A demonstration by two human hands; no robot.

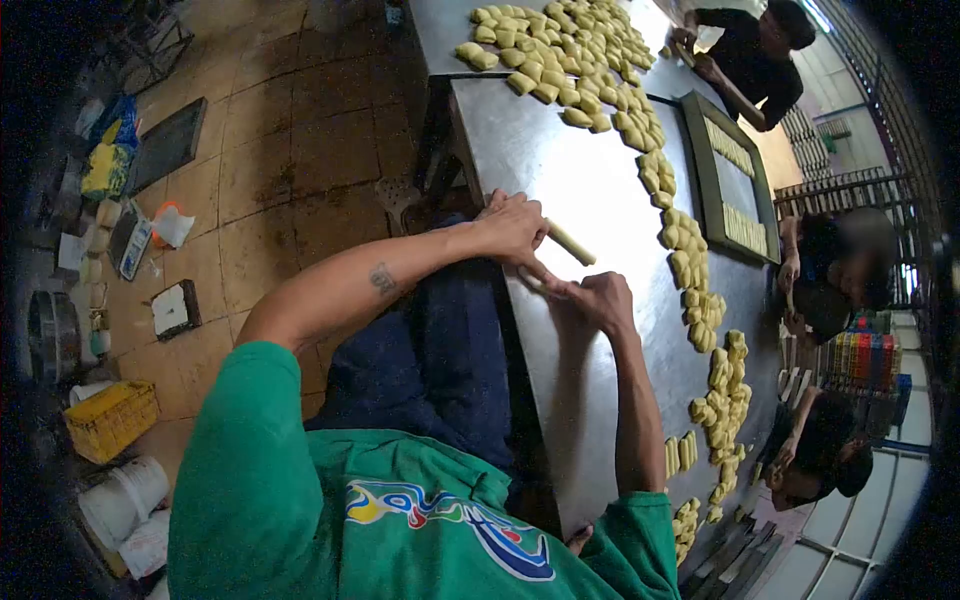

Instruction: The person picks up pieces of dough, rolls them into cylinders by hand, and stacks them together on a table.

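Observation:
My left hand [515, 232] rests at the near edge of the steel table [560, 370], its fingers curled down and its thumb reaching toward my right hand. A pale yellow dough stick [570, 243] lies on the steel by the left fingertips. My right hand [603, 300] is closed low over the table, with its fingertips meeting the left thumb. Whatever lies under the two hands is mostly covered, and I cannot make it out. Past the hands, cut dough pieces [684, 245] run in a long row.
A large heap of dough pieces [570, 40] covers the table's far end. A dark tray [712, 205] holds rows of dough sticks. Co-workers [755, 50] stand along the opposite side. A yellow crate [112, 420] and white buckets [125, 495] stand on the tiled floor.

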